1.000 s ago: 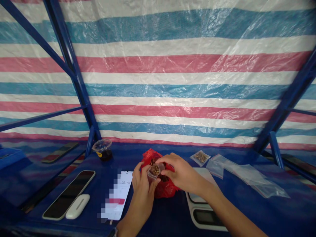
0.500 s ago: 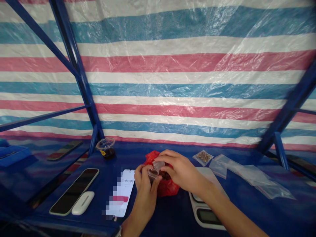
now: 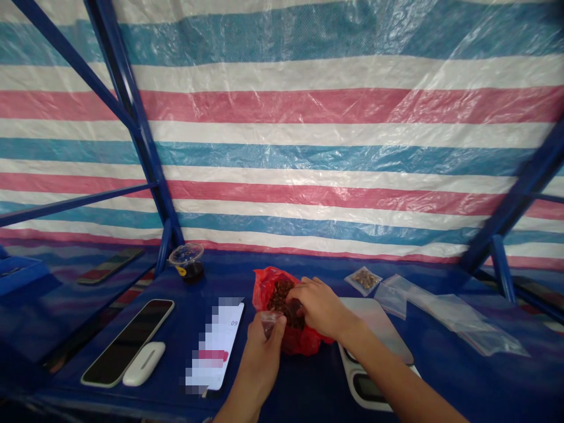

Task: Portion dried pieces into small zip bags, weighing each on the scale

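Observation:
A red plastic bag (image 3: 304,343) lies open in the middle, filled with small brown dried pieces (image 3: 282,294). My left hand (image 3: 263,341) is closed around a small clear plastic bag (image 3: 269,320) at the near left side of the red bag, thumb and fingers pressed on it. My right hand (image 3: 319,305) reaches into the red bag from the right. Its fingers are curled together down among the brown pieces, and their tips are partly hidden, so what they grip cannot be made out.
A scale (image 3: 374,329) sits under my right forearm. Behind it lie a filled small bag (image 3: 363,280) and several flat clear bags (image 3: 449,311). To the left are a lit phone (image 3: 224,346), a dark phone (image 3: 130,341), a white case (image 3: 144,364) and a lidded cup (image 3: 188,267).
My right hand has left the small clear bag and moved into the brown pieces. More of the red bag's contents show now. My left hand still holds the clear bag, slightly lower.

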Demonstrator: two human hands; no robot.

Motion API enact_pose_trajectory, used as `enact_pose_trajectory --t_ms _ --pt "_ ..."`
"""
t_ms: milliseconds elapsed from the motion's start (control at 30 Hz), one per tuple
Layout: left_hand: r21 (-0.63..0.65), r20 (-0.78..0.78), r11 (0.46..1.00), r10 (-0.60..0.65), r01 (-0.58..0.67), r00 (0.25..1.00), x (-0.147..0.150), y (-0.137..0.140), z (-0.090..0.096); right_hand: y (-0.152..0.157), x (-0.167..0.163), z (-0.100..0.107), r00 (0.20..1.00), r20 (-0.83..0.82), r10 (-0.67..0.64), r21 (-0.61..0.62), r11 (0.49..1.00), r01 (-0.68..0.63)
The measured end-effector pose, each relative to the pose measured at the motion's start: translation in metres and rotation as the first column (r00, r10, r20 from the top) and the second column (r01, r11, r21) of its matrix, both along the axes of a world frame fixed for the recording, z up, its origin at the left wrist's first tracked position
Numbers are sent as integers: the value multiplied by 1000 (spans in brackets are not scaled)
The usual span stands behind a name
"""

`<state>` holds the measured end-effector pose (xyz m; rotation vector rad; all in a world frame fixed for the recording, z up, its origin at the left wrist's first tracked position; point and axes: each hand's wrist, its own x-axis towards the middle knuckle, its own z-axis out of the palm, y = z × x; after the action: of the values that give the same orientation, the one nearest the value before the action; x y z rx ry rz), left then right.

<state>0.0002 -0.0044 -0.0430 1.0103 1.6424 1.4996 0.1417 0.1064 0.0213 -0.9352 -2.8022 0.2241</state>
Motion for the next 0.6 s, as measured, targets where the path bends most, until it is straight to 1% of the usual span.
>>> enact_pose_trajectory --t_ms 100,233,400,467,533,600 --pt "-26 70 999 -18 19 997 -1 2 9 4 1 -8 998 -65 -9 -59 998 5" --pt "19 72 1000 23 -24 997 -7 1 13 6 3 -16 983 -179 -44 -174 985 12" --pt "39 11 999 -6 6 1000 -13 -1 12 5 5 -21 951 -292 -105 -315 949 8" --pt "46 4 999 -6 6 1000 -12 -1 13 4 5 -22 931 -344 -120 -365 931 -15" --pt "57 -2 998 -7 7 1000 -11 -2 16 4 5 -22 905 -401 -142 -430 901 -50" --pt "77 -10 997 -14 15 1000 -10 -1 18 4 6 -23 891 -427 -152 -468 881 -74"
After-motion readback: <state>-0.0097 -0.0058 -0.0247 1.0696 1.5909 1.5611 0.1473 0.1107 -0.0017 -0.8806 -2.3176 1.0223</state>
